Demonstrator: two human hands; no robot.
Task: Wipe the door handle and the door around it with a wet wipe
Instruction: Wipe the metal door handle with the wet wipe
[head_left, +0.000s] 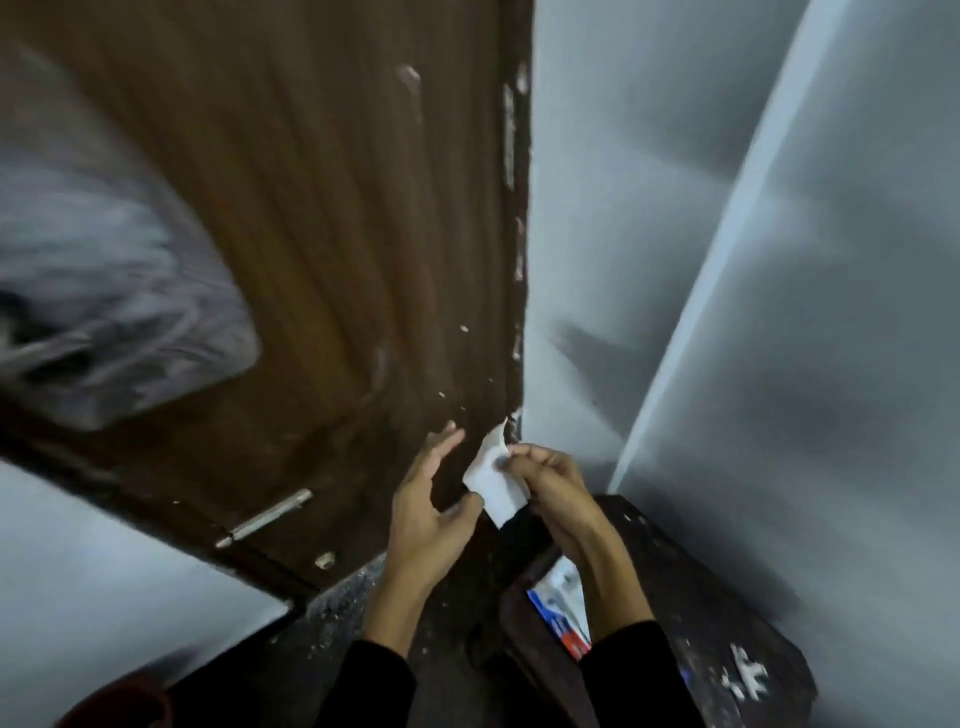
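White and limp, the wet wipe (493, 480) hangs pinched between the thumb and fingertips of the right hand (550, 493), still partly folded, its upper corner curling toward the door edge. The left hand (426, 512) sits just beside it with fingers spread and thumb out, closed on nothing; the thumb tip is close to the wipe's lower edge, though contact cannot be told through the blur.

By my judgement the wipe is very light, soft and damp, so it will cling and bunch rather than hold a shape. Taking two opposite edges, one in each hand, should open it flat; a wadded grip in the palm would then suit rubbing.

Below the right wrist a wipe packet (563, 605) with red and blue print lies on a dark, paint-speckled stool (727, 623) near its left edge. Beyond the hands stands the brown wooden door (311, 234), flecked with pale paint. A metal bolt (270, 517) shows low on it, near its bottom-left corner. No handle can be made out. Grey walls (779, 260) close in on the right.
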